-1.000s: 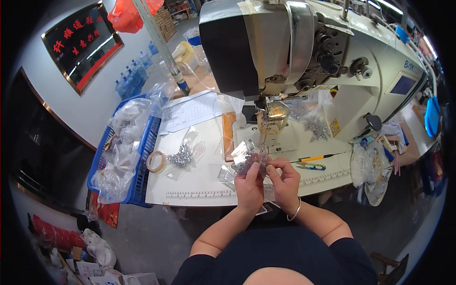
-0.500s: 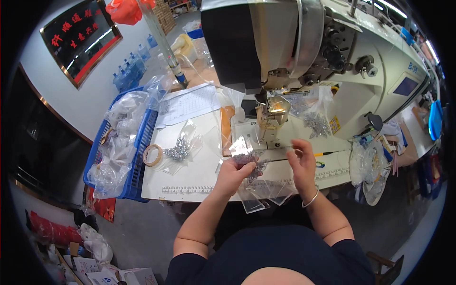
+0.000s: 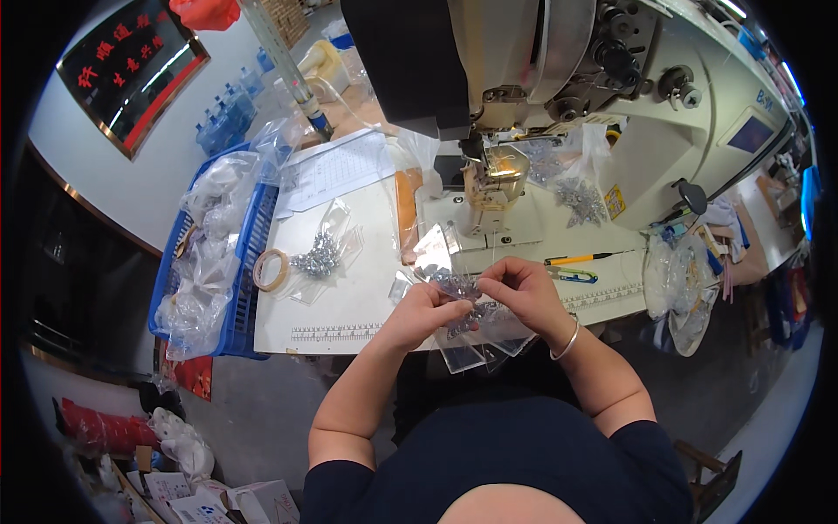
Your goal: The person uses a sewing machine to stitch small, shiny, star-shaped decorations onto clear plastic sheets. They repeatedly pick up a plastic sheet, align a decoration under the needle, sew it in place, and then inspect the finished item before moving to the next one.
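Observation:
A silver, glittering rhinestone piece (image 3: 460, 325) on clear plastic is held over the near edge of the sewing machine table. My left hand (image 3: 421, 316) pinches it from the left, thumb on top. My right hand (image 3: 528, 299), with a bangle at the wrist, closes thumb and fingertips on its right edge. Clear plastic sheets (image 3: 463, 356) hang below the hands, past the table edge. Just beyond the hands is the machine's post and needle area (image 3: 495, 188). What exactly lies between the right fingertips is too small to make out.
At left, a blue basket (image 3: 250, 262) holds bagged goods. Near it lie a tape roll (image 3: 271, 271), silver rhinestone pieces (image 3: 318, 255) and paper sheets (image 3: 336, 170). Right of the post are more rhinestone pieces (image 3: 580, 199), an orange-handled tool (image 3: 572, 258) and a small cutter (image 3: 573, 275).
My right hand has moved left and closed on the rhinestone piece's edge; it was apart from it with fingers spread. My left hand keeps its pinch. The whole view has shifted slightly.

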Demonstrator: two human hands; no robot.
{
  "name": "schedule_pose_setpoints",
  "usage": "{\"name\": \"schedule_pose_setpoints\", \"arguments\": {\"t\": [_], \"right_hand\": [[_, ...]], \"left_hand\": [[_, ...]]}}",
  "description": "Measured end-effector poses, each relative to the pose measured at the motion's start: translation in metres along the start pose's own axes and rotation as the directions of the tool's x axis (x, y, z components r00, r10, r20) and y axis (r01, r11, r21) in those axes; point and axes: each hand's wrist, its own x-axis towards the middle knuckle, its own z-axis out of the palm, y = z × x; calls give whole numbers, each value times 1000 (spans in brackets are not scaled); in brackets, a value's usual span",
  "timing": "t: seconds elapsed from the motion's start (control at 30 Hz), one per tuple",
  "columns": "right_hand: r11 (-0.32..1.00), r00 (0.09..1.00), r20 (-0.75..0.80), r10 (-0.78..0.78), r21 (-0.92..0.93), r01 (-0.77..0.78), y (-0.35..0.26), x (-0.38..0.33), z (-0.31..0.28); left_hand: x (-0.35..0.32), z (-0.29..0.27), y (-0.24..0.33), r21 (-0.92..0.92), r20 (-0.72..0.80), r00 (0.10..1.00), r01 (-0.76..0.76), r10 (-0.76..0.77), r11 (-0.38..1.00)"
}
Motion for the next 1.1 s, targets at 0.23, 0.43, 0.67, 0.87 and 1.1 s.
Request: {"name": "schedule_pose_setpoints", "arguments": {"t": [0.23,0.43,0.67,0.87,1.1], "right_hand": [[988,999,-35,-26,-153,20,-1,5,-4],[995,999,-30,-43,-88,40,3,5,-2],[994,999,-28,-40,-108,36,4,5,-1],[993,999,-30,-40,-110,37,2,3,0],[992,996,-31,-78,-102,74,7,2,1]], "left_hand": [[-2,-4,3,-98,77,997,39,-32,994],[-5,-5,2,-93,79,996,41,-33,995],[-6,-4,2,-100,82,996,36,-28,994],[-8,-2,3,-75,62,998,19,-14,997],[-5,-1,-3,-24,1,1000,7,-7,1000]]}}
